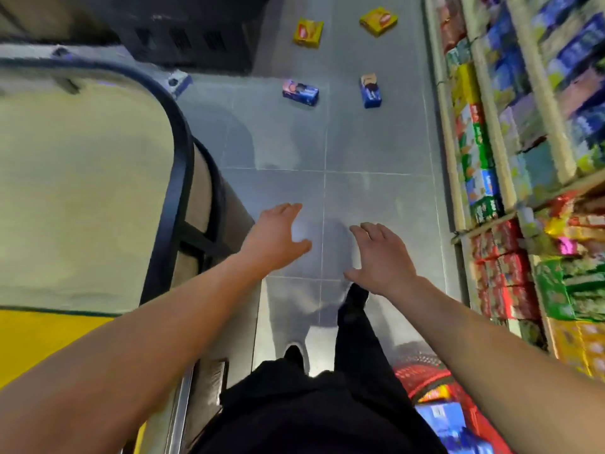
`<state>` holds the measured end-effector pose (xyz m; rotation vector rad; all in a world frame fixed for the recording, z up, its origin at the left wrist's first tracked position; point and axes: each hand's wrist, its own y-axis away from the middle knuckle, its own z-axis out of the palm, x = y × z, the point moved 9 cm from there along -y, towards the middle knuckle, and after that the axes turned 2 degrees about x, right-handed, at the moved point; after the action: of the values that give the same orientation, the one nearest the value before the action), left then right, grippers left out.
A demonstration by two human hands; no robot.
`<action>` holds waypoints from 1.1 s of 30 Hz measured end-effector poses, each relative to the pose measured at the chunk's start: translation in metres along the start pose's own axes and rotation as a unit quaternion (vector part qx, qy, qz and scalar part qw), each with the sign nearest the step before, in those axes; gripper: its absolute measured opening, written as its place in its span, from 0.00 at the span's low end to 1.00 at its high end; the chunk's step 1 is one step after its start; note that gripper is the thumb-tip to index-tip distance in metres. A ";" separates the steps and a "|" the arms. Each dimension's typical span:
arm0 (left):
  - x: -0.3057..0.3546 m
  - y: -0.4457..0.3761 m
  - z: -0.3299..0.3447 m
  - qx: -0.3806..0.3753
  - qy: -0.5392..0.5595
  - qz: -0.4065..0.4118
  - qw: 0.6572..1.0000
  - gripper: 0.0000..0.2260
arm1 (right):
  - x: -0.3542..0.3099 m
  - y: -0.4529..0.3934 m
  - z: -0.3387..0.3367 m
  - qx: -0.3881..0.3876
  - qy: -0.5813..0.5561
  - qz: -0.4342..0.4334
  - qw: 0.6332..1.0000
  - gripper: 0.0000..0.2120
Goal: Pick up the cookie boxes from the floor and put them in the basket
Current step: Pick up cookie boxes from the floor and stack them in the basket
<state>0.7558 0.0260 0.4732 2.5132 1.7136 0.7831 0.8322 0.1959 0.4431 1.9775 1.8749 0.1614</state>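
Both your hands are out in front of you over the grey tiled floor [360,142], palms down, fingers spread and relaxed, holding nothing. Your left hand [276,239] and your right hand [381,257] are near each other but apart, with bare floor showing between them.

The cookie boxes lie well ahead of both hands, further down the aisle. The nearer pair are blue: a blue cardboard box with a pink end [300,92] lies ahead of your left hand, and a second blue cardboard box [371,90] lies ahead of your right hand, the two apart from each other. Beyond them lie two yellow cardboard boxes with red print, one on the left [308,32] and one on the right [378,21], also apart.

The red plastic mesh basket [422,371] sits on the floor at your lower right, under your right forearm and just beside your black-trousered leg [355,339], with a blue packet [440,421] already inside it. Stocked shop shelves [510,142] run along your right; a beige black-rimmed counter [82,175] stands on your left.
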 end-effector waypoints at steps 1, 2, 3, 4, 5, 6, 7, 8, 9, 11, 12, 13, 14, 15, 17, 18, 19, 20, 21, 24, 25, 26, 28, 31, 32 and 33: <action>-0.006 -0.017 -0.008 0.006 0.003 -0.016 1.000 0.36 | 0.001 -0.023 -0.010 -0.001 -0.001 -0.013 1.000 0.43; -0.012 -0.032 -0.016 0.011 0.008 -0.031 0.999 0.36 | 0.001 -0.043 -0.017 -0.003 -0.002 -0.025 1.000 0.43; -0.018 -0.051 -0.026 0.023 0.015 -0.051 0.998 0.36 | 0.001 -0.070 -0.027 -0.005 0.002 -0.043 0.999 0.43; -0.023 -0.068 -0.036 0.035 0.022 -0.073 0.996 0.36 | 0.002 -0.095 -0.035 -0.008 0.009 -0.058 0.998 0.43; -0.029 -0.084 -0.048 0.051 0.030 -0.097 0.994 0.36 | 0.003 -0.121 -0.046 -0.014 0.013 -0.076 0.997 0.43; -0.030 -0.095 -0.055 0.058 0.032 -0.107 0.992 0.36 | 0.003 -0.138 -0.054 -0.021 0.015 -0.089 0.996 0.43; -0.031 -0.101 -0.060 0.063 0.030 -0.111 0.991 0.36 | 0.002 -0.149 -0.060 -0.024 0.021 -0.097 0.995 0.43; -0.034 -0.114 -0.069 0.075 0.034 -0.125 0.989 0.36 | 0.001 -0.170 -0.070 -0.028 0.030 -0.117 0.992 0.43; -0.035 -0.124 -0.076 0.086 0.040 -0.136 0.986 0.36 | 0.000 -0.186 -0.081 -0.029 0.037 -0.130 0.990 0.43; -0.042 -0.145 -0.093 0.110 0.056 -0.161 0.979 0.36 | -0.004 -0.222 -0.105 -0.032 0.051 -0.153 0.986 0.41; -0.047 -0.157 -0.101 0.120 0.064 -0.175 0.975 0.36 | -0.008 -0.240 -0.118 -0.029 0.059 -0.166 0.984 0.41; -0.051 -0.168 -0.107 0.127 0.070 -0.184 0.972 0.36 | -0.012 -0.255 -0.128 -0.024 0.066 -0.179 0.981 0.40; -0.057 -0.182 -0.114 0.133 0.078 -0.196 0.968 0.35 | -0.016 -0.274 -0.137 -0.024 0.074 -0.193 0.978 0.40; -0.062 -0.195 -0.119 0.138 0.083 -0.204 0.966 0.35 | -0.020 -0.291 -0.144 -0.026 0.081 -0.205 0.975 0.40; -0.073 -0.223 -0.127 0.145 0.090 -0.211 0.962 0.35 | -0.025 -0.326 -0.153 -0.029 0.093 -0.217 0.971 0.39; -0.080 -0.237 -0.129 0.145 0.095 -0.216 0.961 0.35 | -0.026 -0.344 -0.156 -0.032 0.096 -0.218 0.971 0.39; -0.088 -0.252 -0.131 0.144 0.101 -0.221 0.959 0.35 | -0.028 -0.362 -0.160 -0.035 0.099 -0.217 0.971 0.40; -0.099 -0.274 -0.134 0.139 0.105 -0.227 0.958 0.35 | -0.030 -0.387 -0.164 -0.040 0.102 -0.212 0.971 0.40; -0.111 -0.295 -0.136 0.135 0.108 -0.230 0.958 0.35 | -0.031 -0.410 -0.169 -0.041 0.103 -0.208 0.972 0.40; -0.142 -0.355 -0.144 0.114 0.115 -0.231 0.959 0.36 | -0.037 -0.476 -0.180 -0.053 0.115 -0.194 0.973 0.41; -0.150 -0.370 -0.146 0.104 0.116 -0.231 0.960 0.36 | -0.039 -0.492 -0.183 -0.059 0.116 -0.189 0.973 0.41; -0.158 -0.388 -0.148 0.091 0.114 -0.230 0.962 0.36 | -0.040 -0.509 -0.186 -0.066 0.114 -0.181 0.975 0.40; -0.171 -0.429 -0.155 0.062 0.101 -0.217 0.969 0.36 | -0.041 -0.545 -0.194 -0.077 0.107 -0.164 0.978 0.41; -0.180 -0.482 -0.166 0.037 0.093 -0.200 0.975 0.36 | -0.036 -0.591 -0.206 -0.091 0.083 -0.141 0.982 0.41; -0.181 -0.498 -0.170 0.031 0.090 -0.195 0.976 0.36 | -0.033 -0.603 -0.207 -0.096 0.076 -0.135 0.983 0.41; -0.183 -0.515 -0.173 0.022 0.086 -0.190 0.978 0.36 | -0.029 -0.617 -0.209 -0.102 0.072 -0.127 0.984 0.41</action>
<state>0.1857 0.0277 0.4108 2.0875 2.1930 0.9549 0.1814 0.2198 0.4123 1.6134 2.0904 0.4135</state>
